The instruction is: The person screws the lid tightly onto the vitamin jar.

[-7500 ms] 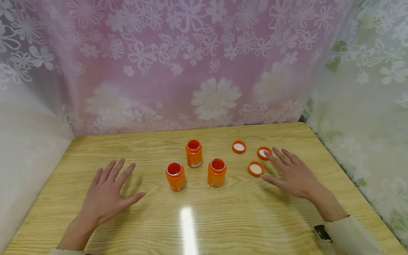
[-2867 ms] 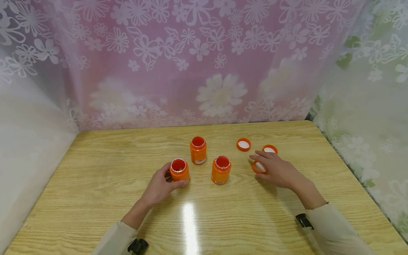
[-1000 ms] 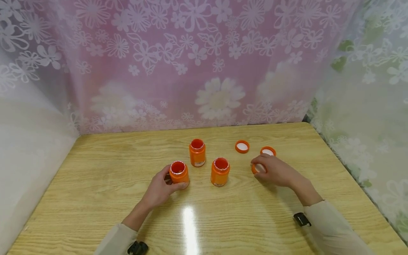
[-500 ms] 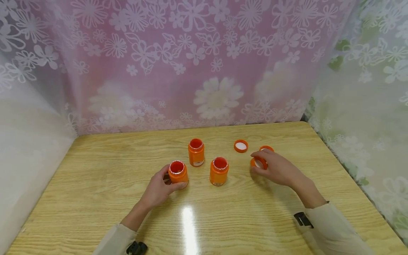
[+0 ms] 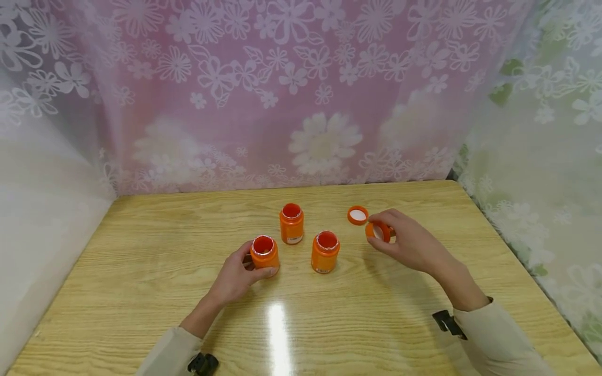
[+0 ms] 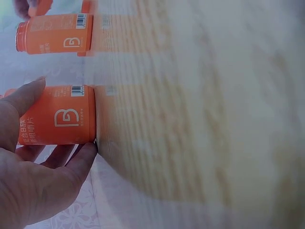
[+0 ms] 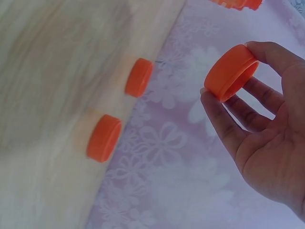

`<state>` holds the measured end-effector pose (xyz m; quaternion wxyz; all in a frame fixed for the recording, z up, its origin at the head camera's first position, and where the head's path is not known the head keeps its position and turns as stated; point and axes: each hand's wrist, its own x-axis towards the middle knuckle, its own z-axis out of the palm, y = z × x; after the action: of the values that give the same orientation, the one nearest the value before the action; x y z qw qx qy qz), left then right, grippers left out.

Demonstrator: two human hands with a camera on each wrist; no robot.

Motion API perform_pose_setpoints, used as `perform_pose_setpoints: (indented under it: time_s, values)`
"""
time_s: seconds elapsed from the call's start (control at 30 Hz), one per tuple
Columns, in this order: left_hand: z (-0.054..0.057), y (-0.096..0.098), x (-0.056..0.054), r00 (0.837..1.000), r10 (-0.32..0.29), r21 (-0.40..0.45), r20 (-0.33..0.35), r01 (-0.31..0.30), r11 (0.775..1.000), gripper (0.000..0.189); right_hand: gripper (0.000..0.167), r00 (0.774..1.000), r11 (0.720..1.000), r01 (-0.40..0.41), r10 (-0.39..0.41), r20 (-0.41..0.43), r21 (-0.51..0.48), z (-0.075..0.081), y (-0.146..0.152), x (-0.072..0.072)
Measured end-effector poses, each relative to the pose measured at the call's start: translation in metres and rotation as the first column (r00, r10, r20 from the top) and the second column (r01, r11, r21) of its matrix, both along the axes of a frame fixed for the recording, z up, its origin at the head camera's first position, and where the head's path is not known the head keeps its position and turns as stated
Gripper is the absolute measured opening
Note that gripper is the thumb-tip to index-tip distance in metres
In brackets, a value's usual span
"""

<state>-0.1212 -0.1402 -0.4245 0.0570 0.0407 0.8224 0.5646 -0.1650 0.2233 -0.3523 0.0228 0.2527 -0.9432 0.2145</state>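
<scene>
Gripping the left jar [image 5: 265,260] with our left hand [image 5: 235,274], we have the thumb along its near side and the other fingers round its left and far side; it stands upright on the table [image 5: 188,324], its mouth facing up, and its label shows a white B mark and a barcode in the left wrist view. With our right hand [image 5: 417,243] we pinch the held lid [image 7: 228,74] by its edge between thumb and fingertips, tilted and off the table, to the right of the jars. Between our hands, the right jar [image 5: 325,256] stands upright to the right of the left jar, and the far jar [image 5: 292,227] stands upright behind and between those two, with both mouths facing up. We see the far lid [image 5: 358,215] lying on the table with its white lining up, just beyond our right hand and to its left; the third lid [image 7: 104,138] lies to the right of that one, mostly hidden by our right hand in the head view. Beyond the table's far edge hangs a pink floral curtain [image 5: 235,104].
</scene>
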Motion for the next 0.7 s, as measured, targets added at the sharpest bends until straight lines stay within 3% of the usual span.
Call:
perform_pose_setpoints:
  time_s: [0.43,0.7]
  values:
    - [0.0,0.0,-0.001,1.0,-0.003,-0.019,-0.015,0.003,1.0,0.063,0.033,0.997,1.0,-0.024,0.023,-0.071,-0.018,0.013,-0.014,-0.002]
    - [-0.003,0.0,-0.001,1.0,-0.01,0.006,-0.011,0.01,1.0,0.061,0.032,0.992,0.991,-0.076,0.064,-0.112,-0.109,0.028,-0.035,0.002]
